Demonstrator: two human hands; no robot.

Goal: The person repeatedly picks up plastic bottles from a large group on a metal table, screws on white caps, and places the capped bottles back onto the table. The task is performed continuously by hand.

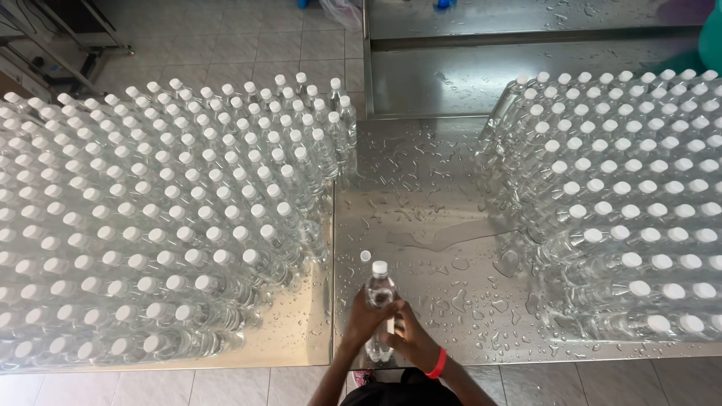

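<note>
A wet stainless steel table [421,188] fills most of the view, its surface beaded with water drops and one shallow puddle [444,237] near the middle. On its left half stands a large block of clear plastic water bottles [150,218], all upright, white-capped and packed cap to cap in slanting rows. A second block of the same bottles [624,203] crowds the right side (none of them shows a label from above). Between the two blocks runs a bare lane of wet steel, and beyond it a lower steel shelf [526,75] and pale tiled floor [226,37] show at the top.

At the near edge of the lane, both hands close around a single clear water bottle [380,301], held upright with its white cap [380,267] on top. The left hand [362,319] wraps its fingers around the bottle's left side. The right hand [412,338] curls around the lower right side, its wrist carrying a red band [437,365]. A loose white cap [365,256] lies on the table just beside the bottle's neck, to its left.
</note>
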